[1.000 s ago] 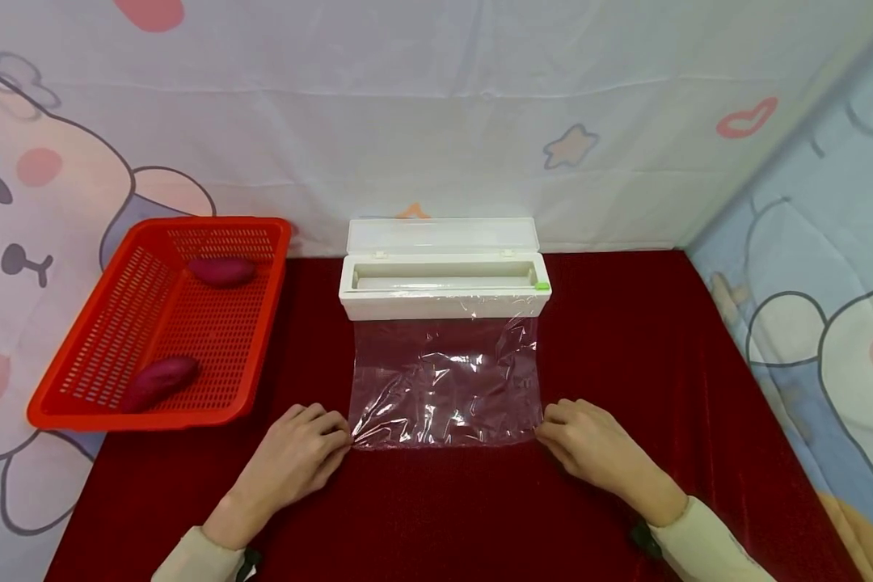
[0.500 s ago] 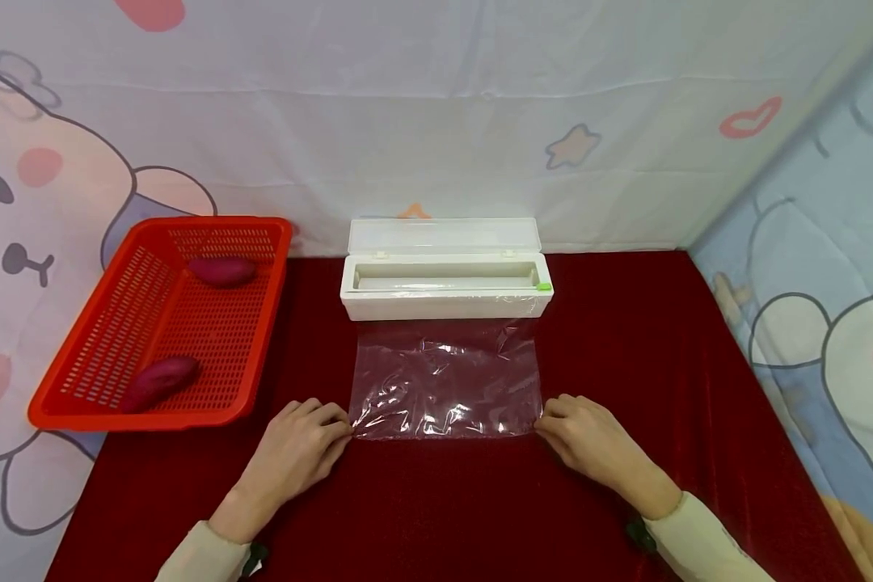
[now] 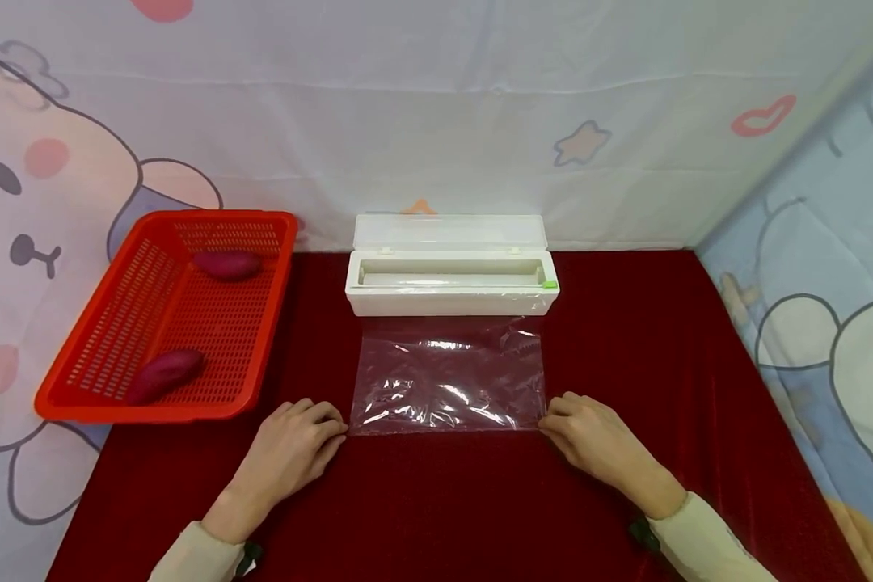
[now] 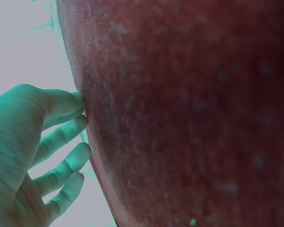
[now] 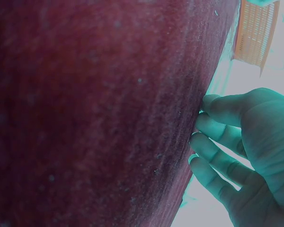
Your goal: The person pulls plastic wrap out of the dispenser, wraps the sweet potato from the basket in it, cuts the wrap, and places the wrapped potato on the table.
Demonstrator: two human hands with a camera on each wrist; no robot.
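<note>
A sheet of clear plastic wrap (image 3: pixel 447 384) stretches over the dark red cloth from a white wrap dispenser box (image 3: pixel 451 304), its lid (image 3: pixel 449 232) raised. At the sheet's near left corner, my left hand (image 3: pixel 291 444) pinches the film between thumb and fingers. My right hand (image 3: pixel 602 443) pinches the near right corner the same way. Both hands are low, close to the cloth. In the left wrist view, the thumb and index fingertips of the left hand (image 4: pixel 42 137) meet, the other fingers spread. The right wrist view shows the right hand (image 5: pixel 246 146) with thumb near index.
An orange-red plastic basket (image 3: pixel 250 396) stands at the left with two purple sweet potatoes, one at the back (image 3: pixel 227 264) and one in front (image 3: pixel 166 374). A green slider (image 3: pixel 550 284) sits at the box's right end. A printed curtain (image 3: pixel 444 121) hangs behind the table.
The wrap's near edge and both hands have shifted slightly toward the box, and the shine on the film has changed. Both corners stay pinched. The head view has turned a little.
</note>
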